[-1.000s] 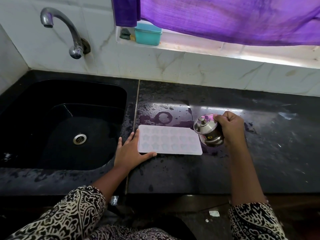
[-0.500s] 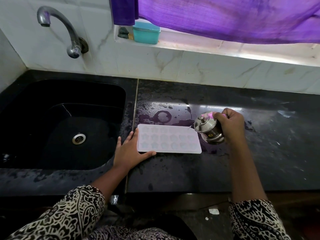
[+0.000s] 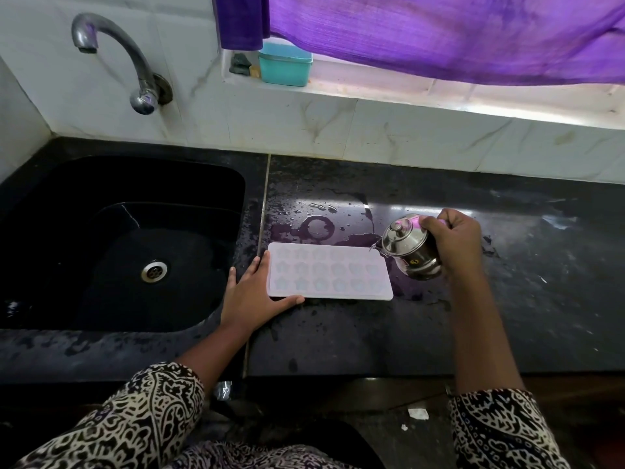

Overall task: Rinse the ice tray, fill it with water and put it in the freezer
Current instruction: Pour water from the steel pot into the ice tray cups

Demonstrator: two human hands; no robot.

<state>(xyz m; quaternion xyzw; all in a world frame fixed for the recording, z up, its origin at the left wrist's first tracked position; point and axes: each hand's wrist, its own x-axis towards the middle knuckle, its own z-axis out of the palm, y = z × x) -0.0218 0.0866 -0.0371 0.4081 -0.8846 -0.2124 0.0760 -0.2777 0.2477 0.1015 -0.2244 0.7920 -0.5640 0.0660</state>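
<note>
Judged mid-fill; freezer pending. Gripped steel pot (image 3: pixel 411 253) in right hand (image 3: pixel 455 236), tipped at ice tray (image 3: pixel 329 272); braced tray with flat-fingered left hand (image 3: pixel 252 294).

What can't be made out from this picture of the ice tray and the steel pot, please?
Head view only:
1. Water level in the ice tray: cells too pale and small.
2. Contents of the steel pot: its lid covers them.
3. Pot's handle: the right hand hides it in its grip.

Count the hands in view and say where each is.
2. The left hand rests against the left end of the ice tray; the right hand grips a steel pot tilted over the tray's far right corner. None hidden.
</note>
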